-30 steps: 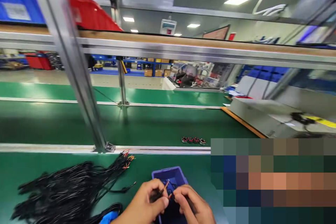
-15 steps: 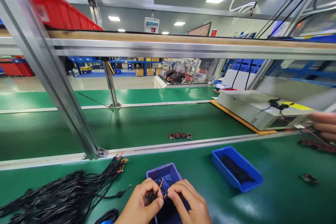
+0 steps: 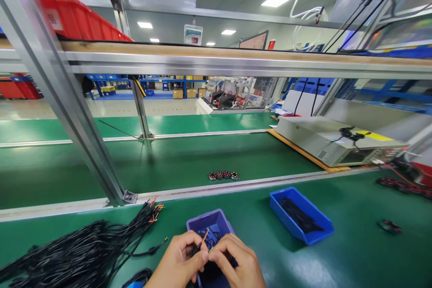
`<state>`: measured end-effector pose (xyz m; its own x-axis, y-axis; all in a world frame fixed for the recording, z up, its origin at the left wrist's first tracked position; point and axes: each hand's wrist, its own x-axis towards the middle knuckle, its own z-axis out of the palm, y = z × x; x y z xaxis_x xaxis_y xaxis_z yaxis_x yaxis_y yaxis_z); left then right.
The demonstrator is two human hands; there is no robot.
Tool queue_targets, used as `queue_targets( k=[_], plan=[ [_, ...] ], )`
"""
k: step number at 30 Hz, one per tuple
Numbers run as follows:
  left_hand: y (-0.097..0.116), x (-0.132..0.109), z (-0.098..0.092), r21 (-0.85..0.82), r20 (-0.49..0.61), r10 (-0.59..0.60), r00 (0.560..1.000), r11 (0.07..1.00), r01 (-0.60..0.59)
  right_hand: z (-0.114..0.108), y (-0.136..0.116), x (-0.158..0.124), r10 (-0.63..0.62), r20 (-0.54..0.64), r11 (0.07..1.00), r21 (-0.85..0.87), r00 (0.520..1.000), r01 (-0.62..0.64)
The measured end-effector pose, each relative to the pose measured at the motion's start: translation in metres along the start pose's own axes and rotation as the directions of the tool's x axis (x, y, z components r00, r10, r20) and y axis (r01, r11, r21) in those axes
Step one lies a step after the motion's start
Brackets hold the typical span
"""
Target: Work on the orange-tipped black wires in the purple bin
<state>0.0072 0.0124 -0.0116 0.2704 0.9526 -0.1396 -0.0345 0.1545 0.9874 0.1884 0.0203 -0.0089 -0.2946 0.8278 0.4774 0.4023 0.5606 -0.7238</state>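
My left hand (image 3: 182, 261) is closed on a black cable (image 3: 196, 248), whose thin red and yellow wire ends stick up between the fingers. Touching those wires, my right hand (image 3: 239, 260) pinches at a fine end; a bit of yellow-green shows at the fingertips. Both hands are over a purple-blue bin (image 3: 201, 221) with small dark pieces inside that I cannot make out. To the left lies a big bundle of black cables (image 3: 84, 249) with bare coloured ends, and one cable end (image 3: 151, 249) juts out towards my left hand.
A blue tray (image 3: 305, 236) with dark thin pieces sits to the right. Several small round motor-like parts (image 3: 223, 175) stand in a row behind the metal strip. Another round part (image 3: 389, 226) and a grey instrument box (image 3: 324, 137) are at right. A metal post (image 3: 81, 112) rises at left.
My right hand has moved slightly left, its fingertips now against the left hand's. Another person's hand at the right edge has gone from view. The view has shifted a little.
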Motion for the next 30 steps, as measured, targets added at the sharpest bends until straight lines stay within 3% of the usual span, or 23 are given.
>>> queue_targets(
  k=[6, 24, 30],
  plan=[
    [0.003, 0.0, 0.0, -0.012, 0.018, -0.016, 1.0, 1.0, 0.016, -0.003, -0.007, 0.003, 0.107, -0.109, 0.993, 0.071, 0.988, -0.1],
    [0.002, -0.002, 0.003, -0.022, -0.009, -0.009, 1.0, 1.0, 0.009, -0.001, -0.004, 0.002, 0.014, -0.101, 0.995, -0.101, 0.995, -0.024],
    [-0.004, -0.001, 0.003, 0.016, -0.068, 0.107, 0.992, 0.994, -0.106, 0.0, -0.004, 0.001, 0.011, -0.112, 0.99, -0.141, 0.994, -0.027]
  ],
)
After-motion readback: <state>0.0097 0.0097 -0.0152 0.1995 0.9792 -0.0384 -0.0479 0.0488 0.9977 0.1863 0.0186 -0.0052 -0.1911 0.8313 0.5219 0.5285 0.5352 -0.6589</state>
